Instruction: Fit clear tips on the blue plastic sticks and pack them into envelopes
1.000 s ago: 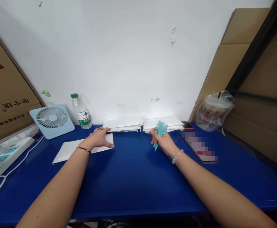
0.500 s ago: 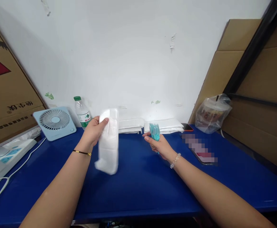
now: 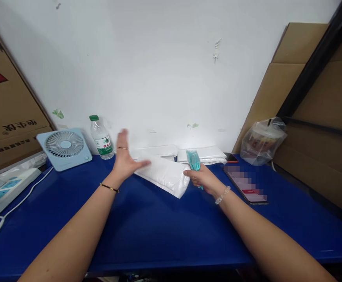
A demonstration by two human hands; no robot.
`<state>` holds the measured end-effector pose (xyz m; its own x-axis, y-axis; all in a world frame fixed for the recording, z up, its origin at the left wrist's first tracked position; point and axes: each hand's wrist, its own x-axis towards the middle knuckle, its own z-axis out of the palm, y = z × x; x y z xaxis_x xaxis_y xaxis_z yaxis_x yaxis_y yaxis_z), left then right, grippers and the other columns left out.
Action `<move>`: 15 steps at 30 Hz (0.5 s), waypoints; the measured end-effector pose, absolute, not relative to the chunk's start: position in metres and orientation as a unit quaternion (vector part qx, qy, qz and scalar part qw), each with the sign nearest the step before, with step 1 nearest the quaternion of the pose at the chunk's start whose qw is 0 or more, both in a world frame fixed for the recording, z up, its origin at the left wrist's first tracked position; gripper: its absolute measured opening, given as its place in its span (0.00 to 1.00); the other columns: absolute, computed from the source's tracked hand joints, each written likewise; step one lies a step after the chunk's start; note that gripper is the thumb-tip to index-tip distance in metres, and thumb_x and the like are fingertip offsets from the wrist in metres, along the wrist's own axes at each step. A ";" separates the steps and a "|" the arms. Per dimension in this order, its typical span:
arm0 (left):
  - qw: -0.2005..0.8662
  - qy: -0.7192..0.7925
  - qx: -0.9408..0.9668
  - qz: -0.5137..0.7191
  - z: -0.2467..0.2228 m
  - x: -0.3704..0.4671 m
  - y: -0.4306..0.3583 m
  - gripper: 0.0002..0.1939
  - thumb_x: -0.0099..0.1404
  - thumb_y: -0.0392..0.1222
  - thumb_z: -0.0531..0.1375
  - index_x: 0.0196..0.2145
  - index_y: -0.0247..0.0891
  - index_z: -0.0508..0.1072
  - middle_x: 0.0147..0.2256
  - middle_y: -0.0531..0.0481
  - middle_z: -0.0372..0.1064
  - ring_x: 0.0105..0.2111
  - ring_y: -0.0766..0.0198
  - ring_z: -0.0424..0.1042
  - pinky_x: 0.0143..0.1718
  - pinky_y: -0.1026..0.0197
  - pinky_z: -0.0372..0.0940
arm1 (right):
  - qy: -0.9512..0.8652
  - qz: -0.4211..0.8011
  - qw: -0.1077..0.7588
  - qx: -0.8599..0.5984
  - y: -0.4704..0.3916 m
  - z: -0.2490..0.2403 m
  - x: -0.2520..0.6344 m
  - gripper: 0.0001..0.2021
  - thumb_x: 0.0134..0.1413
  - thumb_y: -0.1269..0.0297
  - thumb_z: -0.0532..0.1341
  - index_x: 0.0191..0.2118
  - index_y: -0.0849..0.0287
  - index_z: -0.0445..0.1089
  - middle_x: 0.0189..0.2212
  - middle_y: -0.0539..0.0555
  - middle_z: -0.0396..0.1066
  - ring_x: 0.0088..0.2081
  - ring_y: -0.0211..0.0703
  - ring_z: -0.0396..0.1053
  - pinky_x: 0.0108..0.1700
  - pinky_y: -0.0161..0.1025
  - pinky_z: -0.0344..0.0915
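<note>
My right hand (image 3: 203, 178) is closed round a bundle of teal plastic sticks (image 3: 193, 159), whose exact kind I cannot make out. Its thumb also presses on the right end of a white padded plastic packet (image 3: 166, 174), which lies slanted above the table. My left hand (image 3: 126, 158) has its fingers spread upward, slightly blurred. The left thumb reaches over the packet's left end; whether it touches is unclear. Behind the packet, flat white packets lie in a left stack (image 3: 156, 150) and a right stack (image 3: 207, 153) along the wall.
On the blue table (image 3: 171, 235) a light-blue fan (image 3: 65, 147) and a green-capped bottle (image 3: 101, 137) stand left, beside a power strip (image 3: 9, 192) with cables. A phone (image 3: 245, 186), an orange-edged device (image 3: 232, 158) and a bagged drink cup (image 3: 261, 143) are right. Cardboard flanks both sides.
The white packet has swung from upright in my left hand to slanted, its right end now at my right hand. My left hand has let go and spread its fingers.
</note>
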<state>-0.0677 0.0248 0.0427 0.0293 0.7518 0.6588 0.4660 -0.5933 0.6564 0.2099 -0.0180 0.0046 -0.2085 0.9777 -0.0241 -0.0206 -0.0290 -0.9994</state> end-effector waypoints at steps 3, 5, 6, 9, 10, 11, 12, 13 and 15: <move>0.066 0.335 0.897 0.280 0.042 -0.056 0.009 0.70 0.31 0.56 0.72 0.65 0.43 0.39 0.66 0.40 0.32 0.64 0.41 0.28 0.62 0.39 0.29 | -0.540 0.592 0.421 -0.426 -0.020 0.012 0.220 0.19 0.43 0.64 0.66 0.22 0.55 0.50 0.13 0.40 0.44 0.15 0.28 0.40 0.17 0.32 0.39; 0.039 0.300 0.932 0.198 0.038 -0.042 -0.001 0.70 0.32 0.57 0.72 0.65 0.45 0.37 0.66 0.40 0.34 0.64 0.40 0.27 0.60 0.36 0.25 | -0.543 0.607 0.406 -0.414 -0.024 0.017 0.222 0.19 0.42 0.64 0.67 0.23 0.56 0.51 0.13 0.39 0.45 0.14 0.27 0.40 0.17 0.31 0.38; 0.033 0.291 0.939 0.182 0.036 -0.035 -0.005 0.70 0.32 0.56 0.72 0.65 0.45 0.36 0.65 0.40 0.37 0.64 0.40 0.29 0.60 0.36 0.24 | -0.543 0.613 0.403 -0.409 -0.027 0.020 0.222 0.19 0.42 0.64 0.67 0.24 0.56 0.52 0.13 0.39 0.45 0.14 0.27 0.40 0.17 0.31 0.38; 0.047 0.285 0.938 0.192 0.037 -0.020 -0.015 0.61 0.39 0.46 0.71 0.65 0.46 0.40 0.62 0.42 0.50 0.62 0.44 0.44 0.61 0.38 0.24 | -0.540 0.627 0.406 -0.388 -0.035 0.026 0.219 0.18 0.42 0.63 0.68 0.25 0.56 0.54 0.12 0.38 0.45 0.14 0.26 0.40 0.17 0.30 0.38; 0.065 0.287 0.933 0.207 0.040 -0.018 -0.017 0.58 0.41 0.42 0.69 0.64 0.46 0.43 0.60 0.43 0.54 0.60 0.45 0.50 0.61 0.38 0.26 | -0.540 0.631 0.413 -0.374 -0.037 0.029 0.218 0.18 0.43 0.62 0.68 0.25 0.57 0.54 0.12 0.38 0.45 0.14 0.26 0.40 0.17 0.30 0.38; 0.094 0.290 0.924 0.229 0.044 -0.018 -0.021 0.54 0.43 0.40 0.68 0.64 0.46 0.46 0.59 0.43 0.56 0.57 0.47 0.55 0.61 0.39 0.29 | -0.541 0.633 0.424 -0.356 -0.038 0.033 0.217 0.17 0.44 0.61 0.67 0.25 0.57 0.55 0.11 0.38 0.45 0.13 0.26 0.39 0.17 0.30 0.38; 0.136 0.292 0.911 0.255 0.049 -0.018 -0.024 0.50 0.45 0.39 0.67 0.63 0.46 0.49 0.58 0.44 0.57 0.55 0.48 0.59 0.61 0.40 0.34 | -0.543 0.633 0.438 -0.335 -0.040 0.040 0.217 0.15 0.46 0.60 0.66 0.26 0.58 0.57 0.11 0.38 0.44 0.13 0.27 0.39 0.17 0.30 0.38; 0.192 0.294 0.893 0.281 0.054 -0.020 -0.027 0.46 0.47 0.39 0.66 0.62 0.45 0.51 0.57 0.43 0.59 0.52 0.50 0.62 0.60 0.41 0.41 | -0.543 0.631 0.457 -0.312 -0.041 0.048 0.217 0.14 0.49 0.58 0.64 0.26 0.58 0.59 0.11 0.38 0.44 0.13 0.27 0.39 0.17 0.30 0.39; 0.330 0.282 0.838 0.330 0.063 -0.024 -0.033 0.37 0.53 0.42 0.64 0.59 0.42 0.57 0.51 0.42 0.64 0.49 0.51 0.65 0.54 0.45 0.54 | -0.542 0.621 0.500 -0.266 -0.043 0.070 0.216 0.13 0.53 0.56 0.61 0.26 0.59 0.63 0.10 0.39 0.45 0.13 0.28 0.41 0.17 0.30 0.43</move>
<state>-0.0242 -0.0334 0.0627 0.6231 0.6910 0.3666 0.2555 -0.6227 0.7395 0.2165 -0.0426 0.0699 -0.3587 0.9090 0.2121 -0.3318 0.0882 -0.9392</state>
